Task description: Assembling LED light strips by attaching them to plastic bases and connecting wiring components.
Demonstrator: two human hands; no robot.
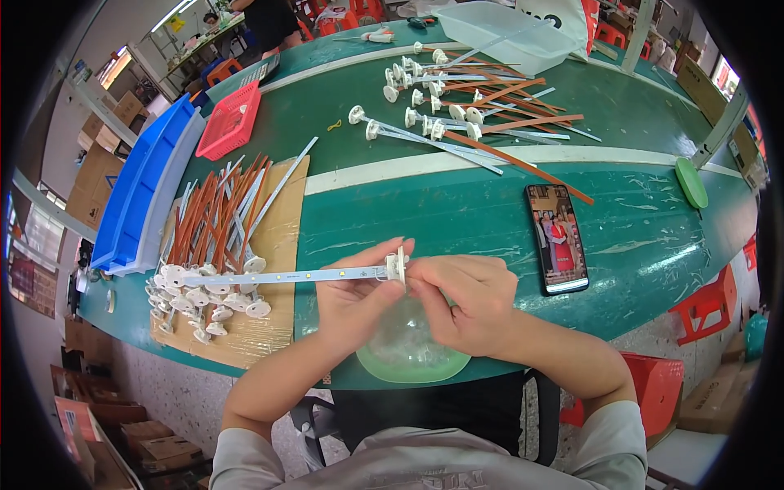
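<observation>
My left hand [347,306] is closed round the end of an LED light strip [286,277], where a white round plastic cap [396,265] sits. The pale strip lies level and points left, with small yellowish LEDs along it. At the cap's right face, my right hand [469,294] is pinched; whatever is between its fingertips is too small or hidden to name. Below both hands, near the table edge, stands a green bowl [412,376] with clear or whitish contents, partly covered by the hands.
Left, a pile of capped strips [216,220] lies on cardboard [282,302]. Behind it are a blue tray [143,188] and a red basket [233,121]. More capped strips [482,98] lie at the back by a clear bin [498,41]. A phone [558,238] lies right.
</observation>
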